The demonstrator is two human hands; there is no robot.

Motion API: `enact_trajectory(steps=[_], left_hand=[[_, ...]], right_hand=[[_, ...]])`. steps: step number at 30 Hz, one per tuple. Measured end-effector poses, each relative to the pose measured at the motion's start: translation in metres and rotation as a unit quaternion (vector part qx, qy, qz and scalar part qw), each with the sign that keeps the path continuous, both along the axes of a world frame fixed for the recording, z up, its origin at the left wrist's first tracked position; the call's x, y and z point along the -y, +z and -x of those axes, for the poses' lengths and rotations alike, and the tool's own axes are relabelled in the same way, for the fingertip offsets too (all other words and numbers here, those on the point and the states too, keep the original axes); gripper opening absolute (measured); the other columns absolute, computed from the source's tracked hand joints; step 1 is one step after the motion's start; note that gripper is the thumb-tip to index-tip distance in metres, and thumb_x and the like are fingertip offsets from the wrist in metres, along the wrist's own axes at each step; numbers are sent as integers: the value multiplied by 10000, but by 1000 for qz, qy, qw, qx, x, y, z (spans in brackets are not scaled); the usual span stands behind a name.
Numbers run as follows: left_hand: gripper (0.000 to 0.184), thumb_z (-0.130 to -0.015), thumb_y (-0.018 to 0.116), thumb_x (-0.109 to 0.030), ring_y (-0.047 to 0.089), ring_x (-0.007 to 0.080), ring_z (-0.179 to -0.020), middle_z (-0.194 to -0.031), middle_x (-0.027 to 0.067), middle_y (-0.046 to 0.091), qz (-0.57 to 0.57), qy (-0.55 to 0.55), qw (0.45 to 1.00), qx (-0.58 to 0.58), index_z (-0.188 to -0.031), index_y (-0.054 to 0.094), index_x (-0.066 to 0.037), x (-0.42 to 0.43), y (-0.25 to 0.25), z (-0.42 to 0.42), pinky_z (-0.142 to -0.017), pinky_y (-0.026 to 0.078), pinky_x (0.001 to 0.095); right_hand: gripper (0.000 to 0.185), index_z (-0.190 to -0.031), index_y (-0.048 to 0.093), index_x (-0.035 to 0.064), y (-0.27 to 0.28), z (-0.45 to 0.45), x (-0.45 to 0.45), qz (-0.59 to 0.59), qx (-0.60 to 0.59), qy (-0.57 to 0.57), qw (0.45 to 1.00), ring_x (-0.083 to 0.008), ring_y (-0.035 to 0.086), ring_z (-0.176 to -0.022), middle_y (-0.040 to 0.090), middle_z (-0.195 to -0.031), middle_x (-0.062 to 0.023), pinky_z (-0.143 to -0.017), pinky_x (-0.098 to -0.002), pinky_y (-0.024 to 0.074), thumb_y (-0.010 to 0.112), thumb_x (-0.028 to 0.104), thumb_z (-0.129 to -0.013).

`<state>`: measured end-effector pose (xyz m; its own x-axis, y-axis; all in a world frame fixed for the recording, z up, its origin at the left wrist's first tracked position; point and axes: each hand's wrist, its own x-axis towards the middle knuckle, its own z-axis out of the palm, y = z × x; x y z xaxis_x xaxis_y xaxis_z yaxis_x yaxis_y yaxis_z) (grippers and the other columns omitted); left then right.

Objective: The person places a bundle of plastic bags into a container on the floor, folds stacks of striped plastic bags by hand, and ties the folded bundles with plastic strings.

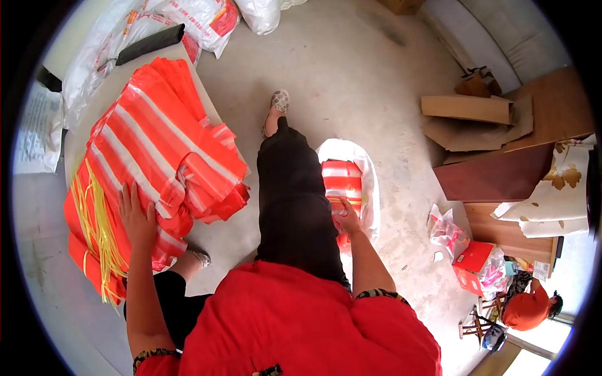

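Note:
A large pile of red-and-white striped plastic bags [150, 138] lies on a low table to my left. My left hand [137, 216] rests flat on the near part of the pile, fingers spread. A hank of yellow plastic ties [97, 232] hangs over the pile beside that hand. On my right, a folded bundle of striped bags [342, 178] lies inside an open white sack [372, 188] on the floor. My right hand [348, 220] is at the near end of this bundle, its fingers closed on the bundle's edge; the fingertips are partly hidden.
A black roll [150, 44] lies at the table's far end, near filled white sacks [200, 22]. My leg [291, 194] stretches between the table and the open sack. At right are cardboard [467, 109], a red box [471, 266] and a seated person [527, 310].

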<state>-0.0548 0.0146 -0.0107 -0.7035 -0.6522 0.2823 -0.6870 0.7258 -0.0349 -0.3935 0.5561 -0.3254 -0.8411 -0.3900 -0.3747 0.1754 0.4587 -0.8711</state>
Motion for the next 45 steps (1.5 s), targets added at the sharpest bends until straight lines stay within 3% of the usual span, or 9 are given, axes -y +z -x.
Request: enact_trajectory(steps=[5, 12, 18, 27, 30, 36, 39, 42, 45], left_hand=[[660, -959, 623, -272, 291, 418, -1535, -1673, 166, 325, 3, -4, 1000, -1, -1562, 426, -93, 3, -2, -1, -1251, 248, 523], [649, -979, 600, -287, 285, 399, -1544, -1677, 153, 325, 13, 3, 1000, 11, -1573, 408, -111, 2, -3, 0, -1256, 250, 514], [639, -991, 584, -313, 287, 393, -1546, -1674, 147, 332, 25, -7, 1000, 15, -1575, 410, -120, 3, -2, -1, -1252, 262, 514], [630, -998, 569, -335, 294, 402, -1541, -1671, 150, 337, 20, -4, 1000, 11, -1571, 415, -124, 0, 1, 1, -1248, 266, 522], [626, -999, 567, -335, 295, 403, -1540, -1671, 149, 338, 23, -7, 1000, 7, -1570, 417, -127, 1, -1, 0, -1246, 269, 522], [629, -1002, 567, -346, 303, 402, -1537, -1670, 145, 342, 35, -7, 999, 13, -1573, 416, -131, 5, -5, -1, -1244, 276, 521], [630, -1005, 565, -350, 307, 399, -1537, -1670, 142, 345, 34, -1, 999, 17, -1576, 411, -133, 5, -4, -2, -1244, 278, 519], [631, -1007, 565, -353, 307, 394, -1539, -1670, 140, 346, 38, 2, 999, 17, -1577, 409, -135, 5, -6, -2, -1245, 279, 517], [633, -1007, 567, -359, 305, 389, -1541, -1671, 137, 345, 42, 2, 999, 17, -1578, 408, -136, 5, -8, -2, -1245, 281, 518]], right_hand=[[757, -1538, 484, 117, -11, 0, 6, 33, 50, -17, 998, -190, 671, -1094, 637, -1344, -88, -865, -291, 570, 650, -86, -828], [685, -1512, 475, 57, 57, -5, 40, 70, 151, -40, 985, -240, 551, -1359, 558, -1486, -151, -1069, -312, 487, 755, 44, -887], [641, -1489, 487, 52, 43, -9, 49, -19, -9, 35, 999, -304, 520, -1397, 543, -1495, -192, -1141, -351, 424, 774, 147, -923], [644, -1543, 398, 61, 69, -21, 52, -213, -127, 106, 963, -490, 508, -1333, 490, -1480, -301, -1099, -501, 456, 580, 85, -926], [700, -1573, 356, 44, 80, -24, 51, -217, -90, 89, 968, -488, 516, -1320, 469, -1495, -315, -1090, -497, 458, 597, 108, -919], [760, -1561, 356, -26, 100, -21, 68, -160, -31, -2, 987, -454, 646, -1136, 643, -1284, -300, -965, -465, 532, 659, 154, -888], [680, -1557, 374, 2, 83, -20, 58, -192, -43, 13, 980, -379, 664, -1188, 630, -1377, -245, -989, -407, 542, 658, 101, -947], [689, -1533, 433, 13, 91, -17, 42, -20, 98, -96, 990, -279, 673, -1155, 658, -1331, -171, -977, -362, 551, 677, 9, -889], [683, -1496, 476, 31, 82, -3, 9, 86, 159, -83, 980, -223, 668, -1114, 668, -1258, -115, -970, -346, 555, 654, -47, -842]])
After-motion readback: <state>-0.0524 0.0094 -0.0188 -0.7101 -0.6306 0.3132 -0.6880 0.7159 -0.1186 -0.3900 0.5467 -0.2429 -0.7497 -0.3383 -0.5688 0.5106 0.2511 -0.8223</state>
